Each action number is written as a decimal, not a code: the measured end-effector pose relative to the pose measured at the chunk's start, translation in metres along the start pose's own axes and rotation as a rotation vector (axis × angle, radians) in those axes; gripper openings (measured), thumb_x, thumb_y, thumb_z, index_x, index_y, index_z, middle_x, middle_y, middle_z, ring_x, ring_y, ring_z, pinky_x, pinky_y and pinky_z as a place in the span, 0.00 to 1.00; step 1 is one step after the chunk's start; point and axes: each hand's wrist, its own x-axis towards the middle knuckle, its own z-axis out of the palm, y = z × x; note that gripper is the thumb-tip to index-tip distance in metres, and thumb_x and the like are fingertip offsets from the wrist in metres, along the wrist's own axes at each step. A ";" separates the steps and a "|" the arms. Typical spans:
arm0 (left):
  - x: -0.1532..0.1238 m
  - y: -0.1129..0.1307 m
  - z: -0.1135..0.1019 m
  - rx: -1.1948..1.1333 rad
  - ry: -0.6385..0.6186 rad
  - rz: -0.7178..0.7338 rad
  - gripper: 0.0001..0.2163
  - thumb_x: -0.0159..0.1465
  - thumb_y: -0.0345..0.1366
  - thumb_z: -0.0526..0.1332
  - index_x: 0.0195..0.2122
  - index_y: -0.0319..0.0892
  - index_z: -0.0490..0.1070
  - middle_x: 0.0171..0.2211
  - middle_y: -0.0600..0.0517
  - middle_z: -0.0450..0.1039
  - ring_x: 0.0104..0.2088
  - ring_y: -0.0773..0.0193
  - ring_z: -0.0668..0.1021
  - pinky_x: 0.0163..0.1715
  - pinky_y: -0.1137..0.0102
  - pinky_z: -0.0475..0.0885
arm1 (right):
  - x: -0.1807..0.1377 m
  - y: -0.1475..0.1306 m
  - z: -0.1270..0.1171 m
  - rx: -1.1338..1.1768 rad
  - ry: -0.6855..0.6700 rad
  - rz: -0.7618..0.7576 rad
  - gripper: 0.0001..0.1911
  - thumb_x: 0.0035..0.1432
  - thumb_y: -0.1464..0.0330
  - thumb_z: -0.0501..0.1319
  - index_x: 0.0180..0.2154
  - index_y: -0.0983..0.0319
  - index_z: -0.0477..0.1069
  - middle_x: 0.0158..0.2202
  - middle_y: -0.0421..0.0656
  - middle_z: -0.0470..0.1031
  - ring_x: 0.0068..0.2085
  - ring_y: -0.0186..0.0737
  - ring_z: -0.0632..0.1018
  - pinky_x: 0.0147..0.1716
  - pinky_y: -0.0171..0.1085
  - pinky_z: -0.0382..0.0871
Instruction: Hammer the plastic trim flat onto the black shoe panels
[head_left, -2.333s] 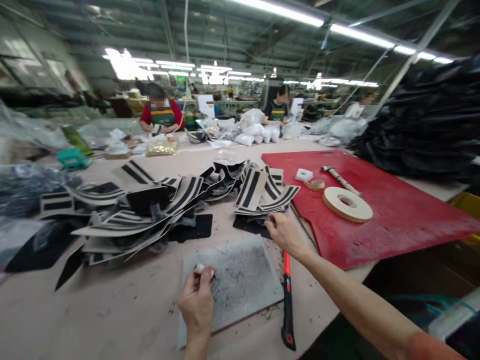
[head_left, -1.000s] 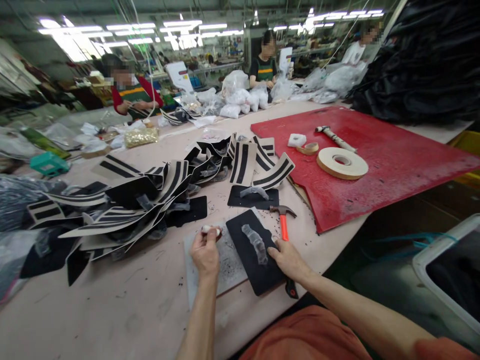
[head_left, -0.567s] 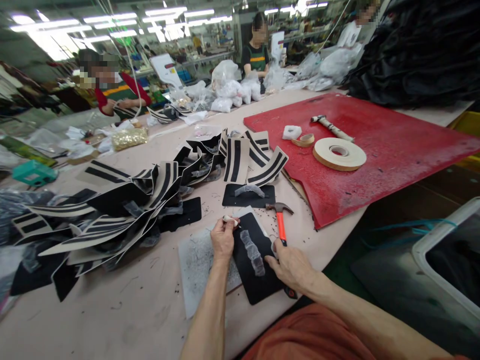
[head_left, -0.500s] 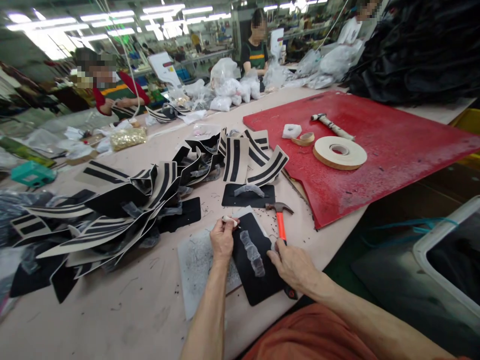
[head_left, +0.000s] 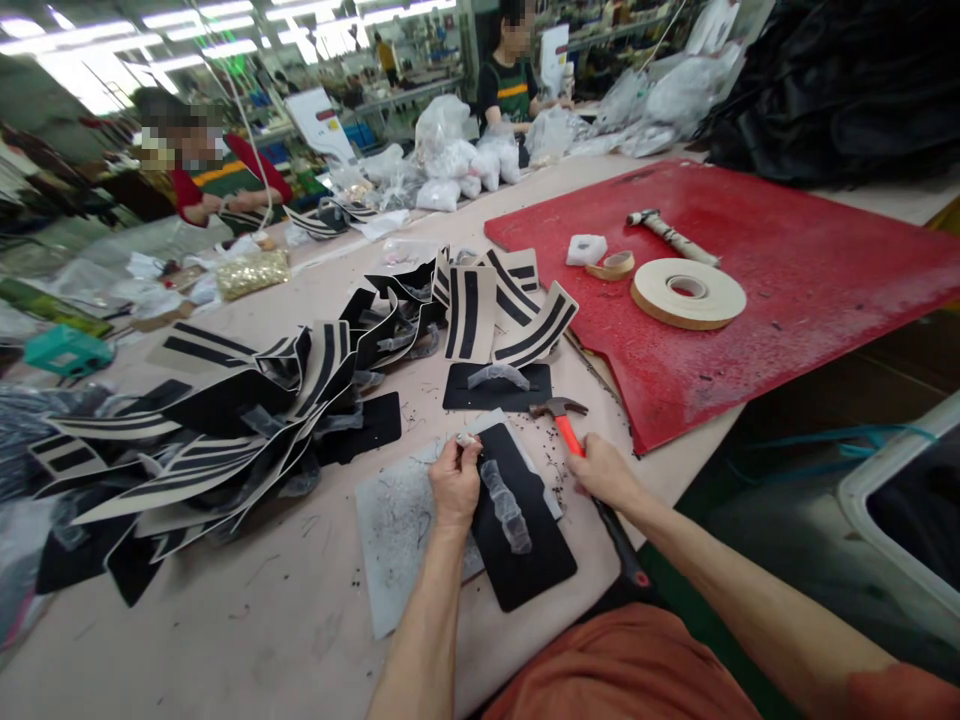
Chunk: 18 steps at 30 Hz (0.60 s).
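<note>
My left hand (head_left: 455, 482) pinches a small white-topped tool at the upper left edge of a black panel (head_left: 525, 540). Its kind is mostly hidden by my fingers. A plastic-wrapped handle (head_left: 507, 508) runs along the panel's middle. Under the panel lies a pale grey board (head_left: 405, 545), worn and speckled. My right hand (head_left: 606, 470) is closed around the orange and black handle of a claw hammer (head_left: 568, 432). The hammer's head rests near the table surface, just right of the board. Another black panel with a wrapped handle (head_left: 497, 387) lies beyond.
Striped cream and black pieces (head_left: 247, 420) are heaped to the left. On the right, a red sheet (head_left: 810, 250) bears a tape roll (head_left: 688, 292) and a wrapped hammer (head_left: 675, 238). Plastic bags (head_left: 457, 160) and two co-workers are across the table. A bin (head_left: 885, 480) stands at lower right.
My right hand has moved from the black panel's right edge to the claw hammer's handle and grasped it. The hammer's handle end has swung right. My left hand stays near the panel's edge.
</note>
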 end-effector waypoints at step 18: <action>-0.004 -0.001 0.000 0.065 -0.072 0.151 0.08 0.64 0.40 0.59 0.34 0.46 0.77 0.31 0.50 0.81 0.31 0.58 0.81 0.37 0.66 0.75 | -0.069 -0.099 -0.043 -0.942 0.158 -0.844 0.15 0.71 0.60 0.49 0.40 0.63 0.68 0.28 0.47 0.76 0.26 0.39 0.74 0.25 0.36 0.51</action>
